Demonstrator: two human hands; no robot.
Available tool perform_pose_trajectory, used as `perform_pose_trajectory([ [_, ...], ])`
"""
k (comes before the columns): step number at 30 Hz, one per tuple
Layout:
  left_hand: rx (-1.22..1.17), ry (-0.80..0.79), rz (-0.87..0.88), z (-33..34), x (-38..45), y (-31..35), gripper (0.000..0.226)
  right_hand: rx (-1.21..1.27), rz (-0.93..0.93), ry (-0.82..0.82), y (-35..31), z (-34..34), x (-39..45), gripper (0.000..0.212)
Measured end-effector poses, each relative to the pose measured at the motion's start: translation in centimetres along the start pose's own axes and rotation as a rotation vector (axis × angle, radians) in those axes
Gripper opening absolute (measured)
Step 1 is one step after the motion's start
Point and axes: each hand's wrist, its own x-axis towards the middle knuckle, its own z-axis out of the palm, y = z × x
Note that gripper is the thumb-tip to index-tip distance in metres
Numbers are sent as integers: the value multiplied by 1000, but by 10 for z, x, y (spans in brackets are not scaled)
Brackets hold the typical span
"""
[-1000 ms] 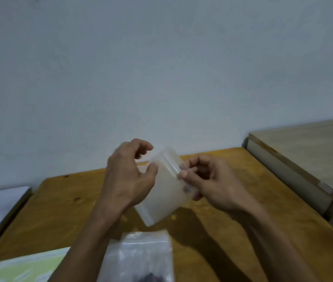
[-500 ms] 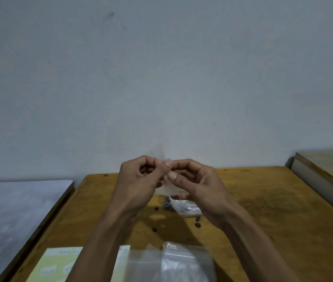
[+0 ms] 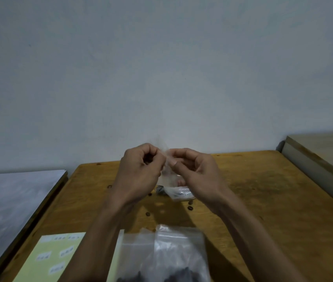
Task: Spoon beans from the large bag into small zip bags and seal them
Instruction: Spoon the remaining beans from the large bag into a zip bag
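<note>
1. Above the middle of the brown wooden table [image 3: 263,190], a small clear plastic zip bag [image 3: 166,171] hangs between both hands, its top edge level with the fingertips and its body drooping behind them; it is blurred, so I cannot tell whether anything is inside.
2. The left hand [image 3: 139,176] has its fingers curled, thumb and forefinger pinching the bag's top edge from the left.
3. The right hand [image 3: 198,174] pinches the same edge from the right, thumb pressed against the curled forefinger.
4. Just below the hands, a second small clear bag [image 3: 179,193] lies on the table, with a few dark beans [image 3: 190,208] scattered near it.
5. Nearer the person, the large clear plastic bag [image 3: 171,255] lies flat, dark beans showing at its lower end.
6. Left of that bag sits a pale yellow sheet with white labels [image 3: 55,259].
7. A pale grey board [image 3: 13,202] flanks the table's left side, and a light wooden surface [image 3: 328,151] stands at the right.
</note>
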Motion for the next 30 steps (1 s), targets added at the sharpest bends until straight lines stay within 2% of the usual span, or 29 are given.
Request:
perform_pose_trajectory([
  [2,30,-6,1,5,-2,1,24,-400,-194,114,2,4,0,18],
  [3,64,6,8,7,-4,3,32,-501,-262,160,2,7,-1,18],
  [5,141,22,41,8,-5,6,42,-519,-334,223,1,11,-1,20],
  [8,245,9,116,8,-5,11,37,-465,-360,303,0,10,0,17],
  [13,358,123,195,9,-3,17,37,-563,-417,421,1,26,-3,12],
  [17,388,164,190,6,-9,17,35,-586,-309,596,-6,14,5,12],
  [19,407,176,179,6,-11,18,35,-594,-279,561,-11,5,8,9],
  [21,411,193,164,2,-7,20,36,-583,-300,449,-15,6,4,5],
  [23,420,162,163,-1,-3,24,36,-494,-262,278,-16,8,0,27],
  [25,406,81,185,-2,-3,27,35,-409,-201,133,-15,8,2,36],
  [27,362,19,217,-1,-6,29,31,-358,-160,132,-9,4,8,33],
  [29,359,53,327,-5,-9,25,28,-242,-90,154,-5,-1,11,27],
  [30,450,69,374,-8,-8,21,45,-153,-56,138,-4,-3,12,25],
])
